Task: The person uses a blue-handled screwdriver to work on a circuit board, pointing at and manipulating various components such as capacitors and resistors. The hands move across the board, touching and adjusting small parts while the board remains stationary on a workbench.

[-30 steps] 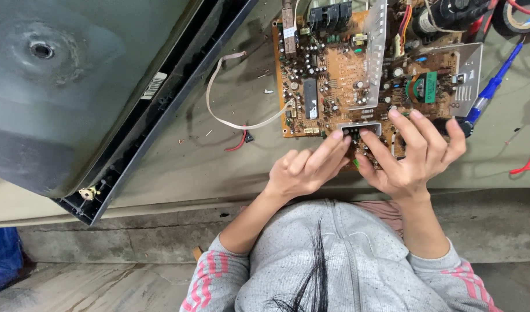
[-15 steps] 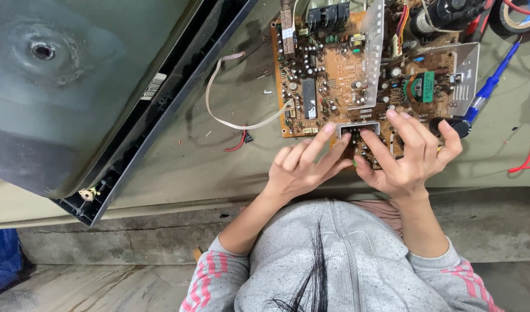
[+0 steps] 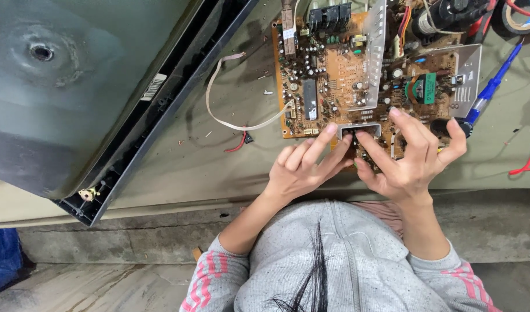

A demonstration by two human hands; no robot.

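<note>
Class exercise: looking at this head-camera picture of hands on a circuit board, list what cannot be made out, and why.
- Part under the fingertips: covered by left hand and right hand.
- Circuit board top: cut off by the frame edge.
- Component markings: too small.
- Blue screwdriver tip: hidden behind the right hand.

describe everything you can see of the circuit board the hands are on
The circuit board is a brown, bare board lying flat on the greyish work surface, its top edge cut off by the frame. It is crowded with capacitors, a black chip, a green coil, and upright silver metal plates. A white ribbon cable loops from its left edge. The left hand and right hand press fingertips on its near edge.
</note>
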